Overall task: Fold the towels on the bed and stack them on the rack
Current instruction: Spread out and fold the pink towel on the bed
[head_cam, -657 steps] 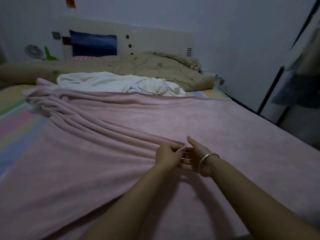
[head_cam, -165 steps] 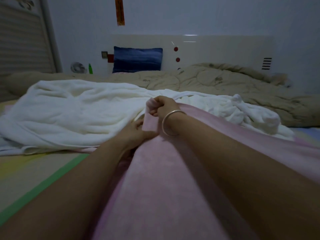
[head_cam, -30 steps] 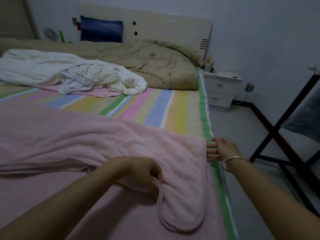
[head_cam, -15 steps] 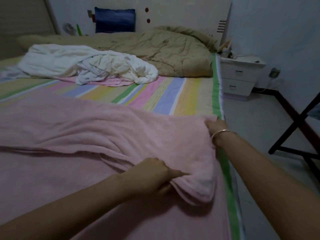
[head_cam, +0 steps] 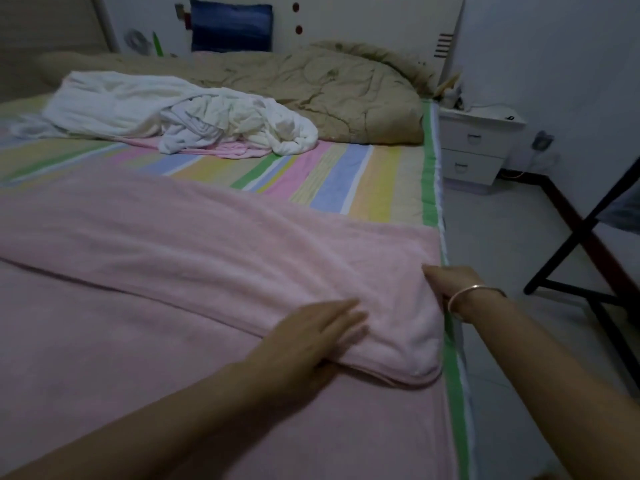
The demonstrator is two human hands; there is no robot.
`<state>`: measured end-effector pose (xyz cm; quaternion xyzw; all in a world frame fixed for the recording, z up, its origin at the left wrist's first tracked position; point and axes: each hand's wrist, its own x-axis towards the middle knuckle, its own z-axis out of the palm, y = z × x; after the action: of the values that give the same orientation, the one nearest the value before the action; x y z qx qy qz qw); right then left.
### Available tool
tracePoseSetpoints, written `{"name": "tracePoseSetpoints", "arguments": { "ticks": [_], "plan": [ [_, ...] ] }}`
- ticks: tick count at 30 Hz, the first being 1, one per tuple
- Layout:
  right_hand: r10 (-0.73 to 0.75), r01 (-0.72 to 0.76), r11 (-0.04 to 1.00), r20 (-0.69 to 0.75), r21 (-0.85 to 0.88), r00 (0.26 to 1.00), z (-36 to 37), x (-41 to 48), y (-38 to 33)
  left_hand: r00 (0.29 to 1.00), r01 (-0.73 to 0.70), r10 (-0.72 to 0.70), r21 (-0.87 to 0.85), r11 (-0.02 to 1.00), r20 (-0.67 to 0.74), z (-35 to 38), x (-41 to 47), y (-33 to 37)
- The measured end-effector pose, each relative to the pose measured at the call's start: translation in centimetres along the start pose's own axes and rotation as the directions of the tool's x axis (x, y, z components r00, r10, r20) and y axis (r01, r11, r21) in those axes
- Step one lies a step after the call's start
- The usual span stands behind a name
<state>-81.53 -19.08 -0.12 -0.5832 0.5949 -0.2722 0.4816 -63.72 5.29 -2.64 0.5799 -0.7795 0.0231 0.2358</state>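
A large pink towel [head_cam: 180, 258] lies across the near part of the striped bed [head_cam: 349, 185], its upper layer folded over towards me. My left hand [head_cam: 311, 334] lies flat with straight fingers on the folded edge near the right corner. My right hand [head_cam: 446, 278], with a bangle on the wrist, holds the folded layer at the bed's right edge; its fingertips are hidden in the cloth. A crumpled white towel [head_cam: 194, 112] sits further up the bed, over a smaller pink cloth [head_cam: 235, 150]. The black rack [head_cam: 588, 244] stands on the floor at the right.
A beige quilt [head_cam: 329, 88] is bunched at the head of the bed under a blue cushion [head_cam: 231, 26]. A white bedside cabinet [head_cam: 478, 147] stands at the far right. Pale floor [head_cam: 502, 254] runs between bed and rack.
My left hand let go of the bunched corner and now lies flat on the fold. My right hand slid down the right edge, and the folded layer lies smoother.
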Motion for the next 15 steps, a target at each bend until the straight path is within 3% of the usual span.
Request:
{"name": "tracePoseSetpoints", "arguments": {
  "ticks": [3,6,9,15],
  "plan": [
    [-0.042,0.038,0.991,-0.025,-0.126,0.999,0.0,-2.5,2.5,0.971,0.186,-0.150,0.198,0.962,-0.185,-1.5,-2.0,-2.9],
    [-0.073,0.055,0.959,-0.057,-0.278,0.996,0.7,-4.4,4.4,0.896,0.437,-0.371,0.337,0.834,-0.244,-3.6,-4.3,-6.5],
    [-0.146,0.087,0.926,-0.134,-0.369,0.980,1.2,-6.2,4.3,0.802,0.597,-0.529,0.345,0.725,-0.276,-5.9,-5.7,-8.5],
    [-0.151,0.092,0.961,-0.216,-0.262,0.965,-0.9,-8.1,4.3,0.906,0.423,-0.377,0.444,0.790,-0.192,-7.1,-7.5,-9.1]
  ]
}}
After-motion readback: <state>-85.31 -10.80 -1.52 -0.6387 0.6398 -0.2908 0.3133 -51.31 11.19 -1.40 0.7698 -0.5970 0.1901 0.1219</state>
